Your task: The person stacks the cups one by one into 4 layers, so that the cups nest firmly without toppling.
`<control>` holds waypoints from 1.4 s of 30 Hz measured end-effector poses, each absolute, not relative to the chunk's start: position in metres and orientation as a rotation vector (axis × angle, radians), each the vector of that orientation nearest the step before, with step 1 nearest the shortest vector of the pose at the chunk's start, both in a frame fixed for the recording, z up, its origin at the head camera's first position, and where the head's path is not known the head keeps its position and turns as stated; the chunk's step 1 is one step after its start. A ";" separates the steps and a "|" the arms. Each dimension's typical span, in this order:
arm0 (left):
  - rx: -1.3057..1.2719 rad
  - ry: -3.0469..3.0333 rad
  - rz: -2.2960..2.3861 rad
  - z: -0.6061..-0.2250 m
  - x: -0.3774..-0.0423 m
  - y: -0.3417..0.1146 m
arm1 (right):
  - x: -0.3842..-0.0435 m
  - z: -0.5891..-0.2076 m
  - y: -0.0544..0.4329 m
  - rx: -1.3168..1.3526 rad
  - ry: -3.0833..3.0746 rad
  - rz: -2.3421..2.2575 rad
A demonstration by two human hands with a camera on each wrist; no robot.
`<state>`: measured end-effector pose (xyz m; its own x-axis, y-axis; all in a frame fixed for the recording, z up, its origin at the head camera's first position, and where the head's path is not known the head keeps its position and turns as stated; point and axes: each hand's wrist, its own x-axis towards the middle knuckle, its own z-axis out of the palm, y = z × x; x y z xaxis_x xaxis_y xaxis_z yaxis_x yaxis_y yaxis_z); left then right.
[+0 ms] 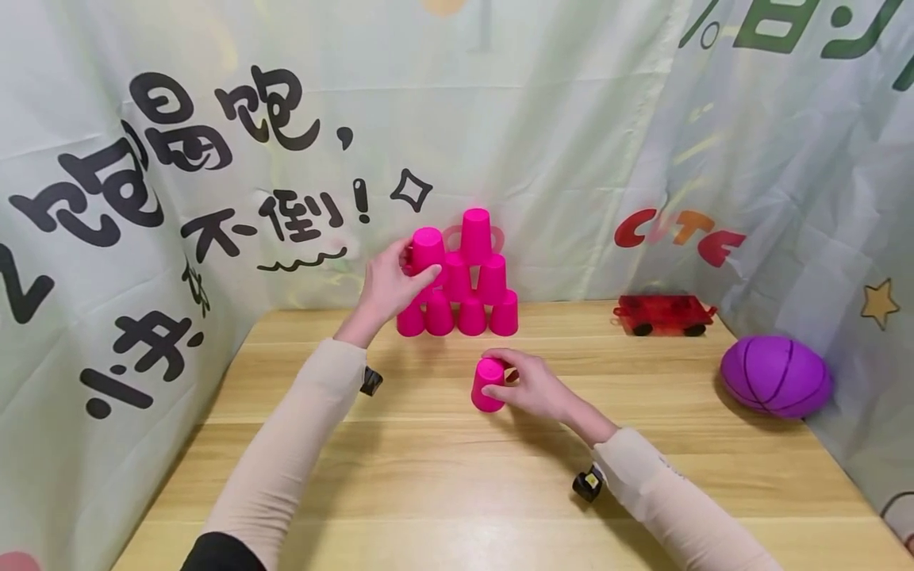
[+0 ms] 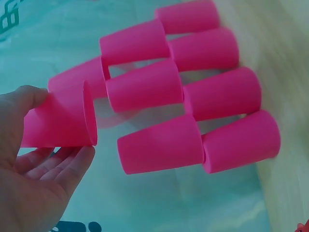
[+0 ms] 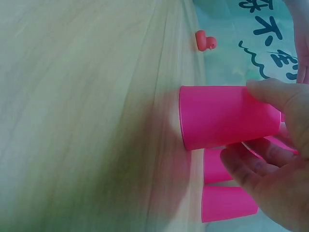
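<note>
Pink cups, mouth down, form a stepped stack (image 1: 471,315) at the back of the table: several in the bottom row, three above, and a single top cup (image 1: 476,238) on the right. My left hand (image 1: 389,285) grips another pink cup (image 2: 60,118) between thumb and fingers, beside the top cup. In the left wrist view, that held cup is apart from the second-row cups (image 2: 159,145). Closer to me, my right hand (image 1: 535,385) holds a pink cup (image 1: 489,388) mouth down by its sides. Whether its rim touches the table cannot be told.
A red toy cart (image 1: 664,315) stands at the back right, with a purple ball (image 1: 777,377) near the right edge. The right wrist view shows a small red duck (image 3: 205,41) by the back edge. A printed cloth (image 1: 557,159) hangs behind the wooden table (image 1: 428,492).
</note>
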<state>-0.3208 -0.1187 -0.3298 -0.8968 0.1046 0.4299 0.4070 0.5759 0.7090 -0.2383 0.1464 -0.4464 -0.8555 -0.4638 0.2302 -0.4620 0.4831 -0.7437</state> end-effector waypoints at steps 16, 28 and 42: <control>-0.295 -2.503 -1.235 -0.327 -0.359 -0.108 | -0.237 -0.447 0.148 -0.831 2.675 -1.338; -0.290 -2.513 -1.238 -0.326 -0.370 -0.102 | -0.237 -0.447 0.149 -0.824 2.683 -1.333; -0.292 -2.524 -1.237 -0.324 -0.378 -0.099 | -0.238 -0.448 0.149 -0.805 2.679 -1.343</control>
